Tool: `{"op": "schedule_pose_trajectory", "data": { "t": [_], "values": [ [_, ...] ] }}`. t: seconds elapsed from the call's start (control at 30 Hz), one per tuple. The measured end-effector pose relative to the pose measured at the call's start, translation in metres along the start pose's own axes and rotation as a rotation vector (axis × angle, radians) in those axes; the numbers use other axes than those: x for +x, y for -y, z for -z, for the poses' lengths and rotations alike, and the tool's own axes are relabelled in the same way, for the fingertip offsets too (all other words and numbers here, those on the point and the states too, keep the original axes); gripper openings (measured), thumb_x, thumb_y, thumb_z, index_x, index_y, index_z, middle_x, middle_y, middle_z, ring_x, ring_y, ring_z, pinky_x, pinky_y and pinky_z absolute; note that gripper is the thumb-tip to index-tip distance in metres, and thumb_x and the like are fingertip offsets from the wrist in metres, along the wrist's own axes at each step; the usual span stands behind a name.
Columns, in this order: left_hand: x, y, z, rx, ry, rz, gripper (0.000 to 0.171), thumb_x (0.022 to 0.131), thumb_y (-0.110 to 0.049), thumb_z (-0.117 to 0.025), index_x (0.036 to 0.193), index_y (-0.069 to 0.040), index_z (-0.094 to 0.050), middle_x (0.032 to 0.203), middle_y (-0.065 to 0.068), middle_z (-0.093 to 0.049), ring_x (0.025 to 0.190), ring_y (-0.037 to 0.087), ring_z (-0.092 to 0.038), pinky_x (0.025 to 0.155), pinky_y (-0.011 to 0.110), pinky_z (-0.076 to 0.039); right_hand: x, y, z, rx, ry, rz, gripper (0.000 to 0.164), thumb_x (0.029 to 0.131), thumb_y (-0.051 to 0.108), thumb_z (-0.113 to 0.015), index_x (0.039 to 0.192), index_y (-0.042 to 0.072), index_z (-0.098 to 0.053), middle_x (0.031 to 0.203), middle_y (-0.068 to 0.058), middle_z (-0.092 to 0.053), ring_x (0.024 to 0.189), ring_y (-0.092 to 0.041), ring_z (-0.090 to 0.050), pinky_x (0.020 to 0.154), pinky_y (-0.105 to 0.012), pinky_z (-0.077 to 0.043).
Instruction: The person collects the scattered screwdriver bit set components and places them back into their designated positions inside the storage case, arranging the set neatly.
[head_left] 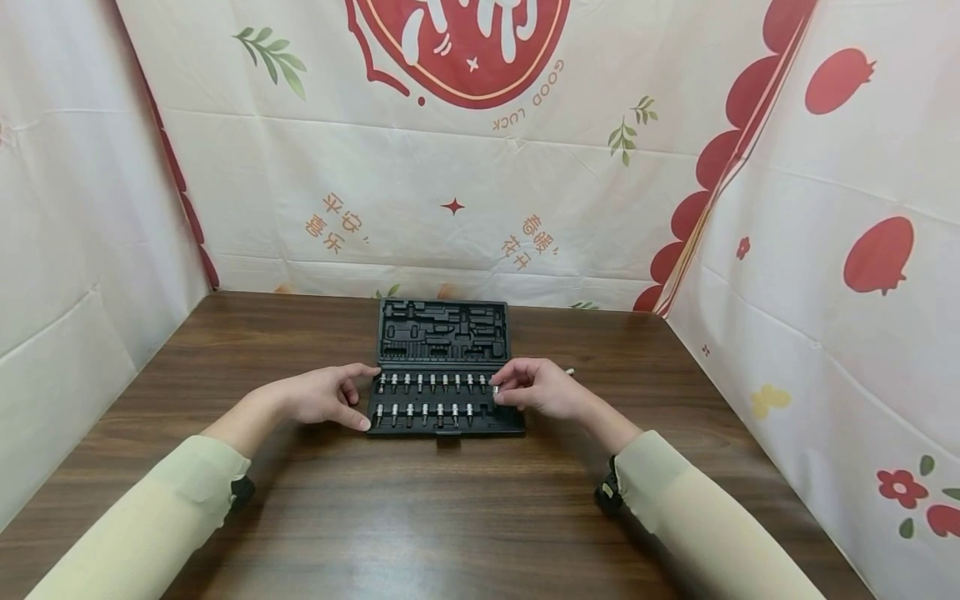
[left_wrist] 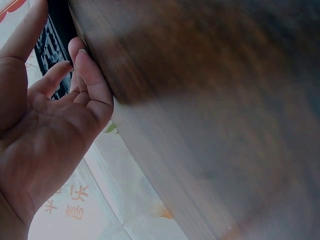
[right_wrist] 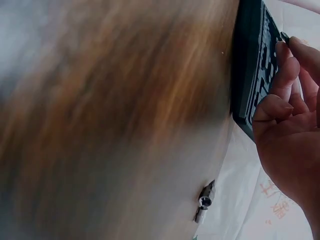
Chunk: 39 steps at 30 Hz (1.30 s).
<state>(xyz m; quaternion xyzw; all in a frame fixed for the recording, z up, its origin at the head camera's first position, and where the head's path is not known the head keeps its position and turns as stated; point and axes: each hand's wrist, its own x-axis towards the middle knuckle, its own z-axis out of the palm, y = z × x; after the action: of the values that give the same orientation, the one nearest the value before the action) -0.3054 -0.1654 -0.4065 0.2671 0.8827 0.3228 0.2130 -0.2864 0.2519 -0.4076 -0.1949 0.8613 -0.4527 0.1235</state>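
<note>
A black plastic socket-bit case (head_left: 442,424) lies unfolded on the table, its lid (head_left: 444,331) laid back at the far side. Two rows of silver bit sockets (head_left: 424,412) stand in the near half. My left hand (head_left: 318,395) touches the left edge of the case, thumb at the front corner and index finger near the hinge. Over the right end of the back row, my right hand (head_left: 542,388) pinches a bit socket (head_left: 495,390) between thumb and fingers. Only its dark tip (right_wrist: 285,37) shows in the right wrist view.
Another bit socket (right_wrist: 204,202) lies loose on the table to the right of the case, mostly behind the right hand in the head view. The brown wooden table (head_left: 450,525) is bordered by printed cloth (head_left: 450,167) at the back and sides.
</note>
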Motion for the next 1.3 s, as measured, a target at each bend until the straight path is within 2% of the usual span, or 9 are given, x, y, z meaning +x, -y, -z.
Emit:
{"op": "schedule_pose_trajectory", "data": {
  "t": [0.43, 0.6, 0.9, 1.03, 1.3],
  "values": [
    [0.0, -0.001, 0.0, 0.007, 0.002, -0.003, 0.094, 0.091, -0.031, -0.093, 0.167, -0.006, -0.042, 0.111, 0.013, -0.062, 0.097, 0.022, -0.057, 0.083, 0.036, -0.049, 0.005, 0.005, -0.007, -0.094, 0.091, -0.041, 0.018, 0.099, 0.02, -0.084, 0.113, 0.011, -0.077, 0.098, -0.003, -0.075, 0.086, -0.017, -0.064, 0.077, -0.034, -0.055],
    [0.001, -0.001, 0.0, 0.007, 0.002, -0.002, 0.094, 0.091, -0.031, -0.092, 0.167, -0.006, -0.042, 0.111, 0.013, -0.062, 0.098, 0.022, -0.057, 0.083, 0.036, -0.049, 0.007, 0.008, -0.007, -0.142, 0.1, -0.059, 0.014, 0.099, 0.023, -0.084, 0.111, 0.016, -0.079, 0.097, 0.001, -0.076, 0.089, -0.015, -0.065, 0.08, -0.034, -0.053],
    [0.001, -0.001, 0.0, 0.001, 0.005, -0.001, 0.094, 0.092, -0.031, -0.092, 0.167, -0.005, -0.042, 0.111, 0.013, -0.062, 0.097, 0.022, -0.056, 0.082, 0.036, -0.049, 0.013, 0.006, -0.012, -0.187, 0.111, -0.042, 0.012, 0.1, 0.021, -0.083, 0.112, 0.02, -0.084, 0.091, 0.004, -0.072, 0.079, -0.013, -0.058, 0.075, -0.033, -0.048],
    [0.0, -0.001, 0.001, -0.003, 0.005, -0.002, 0.095, 0.091, -0.03, -0.092, 0.167, -0.004, -0.041, 0.111, 0.014, -0.062, 0.097, 0.022, -0.056, 0.082, 0.036, -0.049, 0.014, 0.005, -0.011, -0.197, 0.123, -0.028, 0.015, 0.1, 0.02, -0.082, 0.115, 0.021, -0.084, 0.09, 0.004, -0.072, 0.08, -0.013, -0.059, 0.077, -0.033, -0.048],
    [0.0, 0.0, 0.0, -0.018, 0.011, 0.001, 0.095, 0.092, -0.03, -0.092, 0.167, -0.004, -0.04, 0.112, 0.014, -0.061, 0.095, 0.022, -0.056, 0.083, 0.036, -0.049, 0.015, 0.003, -0.01, -0.188, 0.127, -0.029, 0.032, 0.099, 0.021, -0.084, 0.13, 0.018, -0.079, 0.093, 0.003, -0.074, 0.08, -0.013, -0.06, 0.074, -0.032, -0.048]
  ]
}}
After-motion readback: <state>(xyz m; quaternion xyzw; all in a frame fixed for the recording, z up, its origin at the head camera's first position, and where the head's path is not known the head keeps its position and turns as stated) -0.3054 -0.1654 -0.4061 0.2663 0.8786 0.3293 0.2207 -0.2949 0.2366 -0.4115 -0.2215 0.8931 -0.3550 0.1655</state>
